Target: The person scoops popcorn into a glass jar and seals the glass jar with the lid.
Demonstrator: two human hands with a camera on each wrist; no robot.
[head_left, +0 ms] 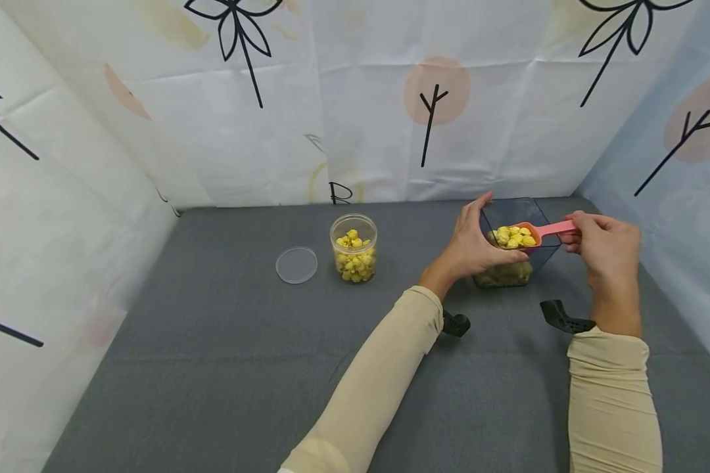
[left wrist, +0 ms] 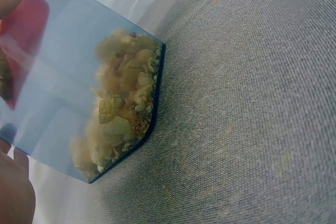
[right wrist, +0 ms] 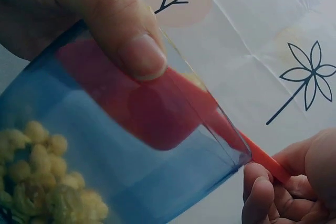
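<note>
My left hand [head_left: 473, 246] grips a clear bluish square container [head_left: 517, 209], its thumb along the near wall and fingers at the far left. The container tilts, and yellow popcorn [left wrist: 126, 87] lies at its bottom. Between thumb and fingers, my right hand [head_left: 615, 249] pinches the handle of a pink scoop [head_left: 556, 228]. The scoop's bowl sits inside the container's mouth, heaped with yellow popcorn [head_left: 511, 237]. Through the wall, the right wrist view shows the scoop [right wrist: 157, 121] below the left thumb [right wrist: 143, 59].
To the left stands a round clear jar [head_left: 354, 246], uncovered and partly filled with yellow popcorn. Beside it a clear round lid [head_left: 296, 265] lies flat on the grey tabletop [head_left: 213, 394]. Patterned white cloth [head_left: 361, 118] hangs at the back and sides.
</note>
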